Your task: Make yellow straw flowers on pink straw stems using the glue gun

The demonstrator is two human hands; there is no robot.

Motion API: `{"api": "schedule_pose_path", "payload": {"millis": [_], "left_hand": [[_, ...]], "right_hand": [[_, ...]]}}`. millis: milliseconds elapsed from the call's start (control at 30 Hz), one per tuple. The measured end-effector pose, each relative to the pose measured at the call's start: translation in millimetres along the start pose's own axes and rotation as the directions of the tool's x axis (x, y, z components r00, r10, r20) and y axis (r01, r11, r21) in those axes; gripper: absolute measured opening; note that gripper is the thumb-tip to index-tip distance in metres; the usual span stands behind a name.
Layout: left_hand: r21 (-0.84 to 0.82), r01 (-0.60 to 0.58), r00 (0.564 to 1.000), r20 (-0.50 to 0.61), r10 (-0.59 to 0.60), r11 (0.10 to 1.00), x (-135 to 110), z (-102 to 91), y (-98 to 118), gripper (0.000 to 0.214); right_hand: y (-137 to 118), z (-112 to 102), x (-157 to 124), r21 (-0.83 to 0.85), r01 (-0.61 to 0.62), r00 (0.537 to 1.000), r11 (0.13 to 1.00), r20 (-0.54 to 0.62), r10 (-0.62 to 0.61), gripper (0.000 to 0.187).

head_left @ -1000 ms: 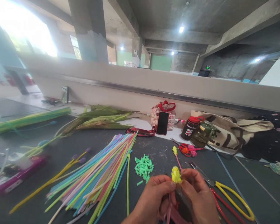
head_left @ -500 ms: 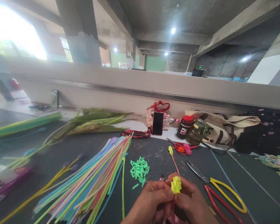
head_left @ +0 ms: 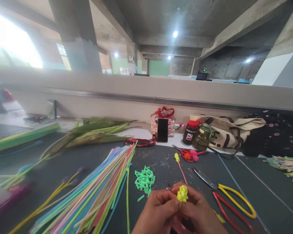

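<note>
Since the left hand [head_left: 158,205] and right hand [head_left: 197,206] both pinch that yellow bloom [head_left: 182,194] toward the bench [head_left: 162,177]'s near edge, squeezing too hard could totally squash it.

Bare left hand [head_left: 157,208], near middle, bare right hand [head_left: 200,209] to its right, both uncovered to the near edge

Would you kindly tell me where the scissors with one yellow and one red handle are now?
The scissors lie in the head view's lower right, on the dark tabletop, just right of the right hand.
</note>
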State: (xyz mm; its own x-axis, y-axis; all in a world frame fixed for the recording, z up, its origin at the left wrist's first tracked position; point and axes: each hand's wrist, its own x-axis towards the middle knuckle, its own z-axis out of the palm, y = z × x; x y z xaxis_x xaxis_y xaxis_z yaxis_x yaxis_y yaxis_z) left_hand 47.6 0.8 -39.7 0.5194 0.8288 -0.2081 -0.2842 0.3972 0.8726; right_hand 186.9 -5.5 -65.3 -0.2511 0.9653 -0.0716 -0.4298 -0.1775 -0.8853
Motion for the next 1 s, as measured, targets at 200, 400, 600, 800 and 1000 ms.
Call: {"api": "schedule_pose_path", "payload": {"millis": [200, 400, 600, 800, 1000], "left_hand": [[0.594, -0.175, 0.89, -0.245, 0.383, 0.785, -1.2, 1.5, -3.4, 0.018], [0.805, -0.201, 0.777, -0.216, 0.591, 0.558, -1.2, -6.0, -12.3, 0.016], [0.805, -0.171, 0.806, -0.217, 0.551, 0.567, -0.3, -4.1, -13.4, 0.017], [0.819, -0.164, 0.837, -0.178, 0.517, 0.549, -3.1, 0.0, -11.7, 0.022], [0.866, -0.189, 0.806, -0.132, 0.577, 0.463, -0.3, -0.4, -16.3, 0.021]], "right_hand": [[9.4, -9.3, 4.2, 0.092, 0.034, 0.996, 0.995, 0.079, -0.041, 0.057], [11.2, -20.7, 10.4, 0.053, 0.046, 0.998, 0.998, -0.038, -0.044, 0.047], [3.9, -8.5, 3.7, 0.007, 0.095, 0.995, 0.995, 0.042, -0.095, 0.042], [-3.2, -2.5, -0.4, -0.008, 0.09, 0.995, 0.996, 0.053, -0.089, 0.041], [-12.2, 9.0, -0.4, 0.076, 0.075, 0.996, 0.994, -0.045, -0.072, 0.032]]}}
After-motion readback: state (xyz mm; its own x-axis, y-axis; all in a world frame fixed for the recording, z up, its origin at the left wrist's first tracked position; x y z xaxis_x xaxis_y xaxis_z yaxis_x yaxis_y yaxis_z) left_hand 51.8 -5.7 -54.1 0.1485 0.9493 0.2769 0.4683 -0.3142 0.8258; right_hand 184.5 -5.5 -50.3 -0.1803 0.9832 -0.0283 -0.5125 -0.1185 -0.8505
